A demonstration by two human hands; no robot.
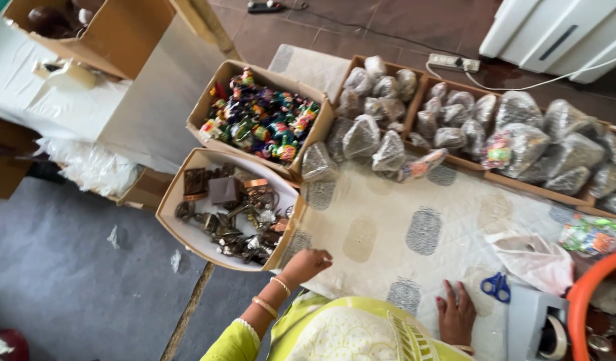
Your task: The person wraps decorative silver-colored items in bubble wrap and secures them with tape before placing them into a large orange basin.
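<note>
My left hand (pixel 308 263) rests with curled fingers on the patterned cream cloth (pixel 415 234), right beside the cardboard box of dark metal trinkets (pixel 187 230). It holds nothing that I can see. My right hand (pixel 456 311) lies flat with fingers spread on the same cloth, empty, just left of the blue-handled scissors (pixel 497 286). A second box filled with small colourful figures (pixel 261 120) sits behind the metal one. Bangles circle my left wrist above a yellow-green sleeve.
Several clear bags of dark items (pixel 448 127) fill long boxes at the back. A grey tape dispenser (pixel 538 327), an orange basin rim (pixel 592 281) and a white plastic bag (pixel 535 257) stand at right. A power strip (pixel 453 62) lies on the floor.
</note>
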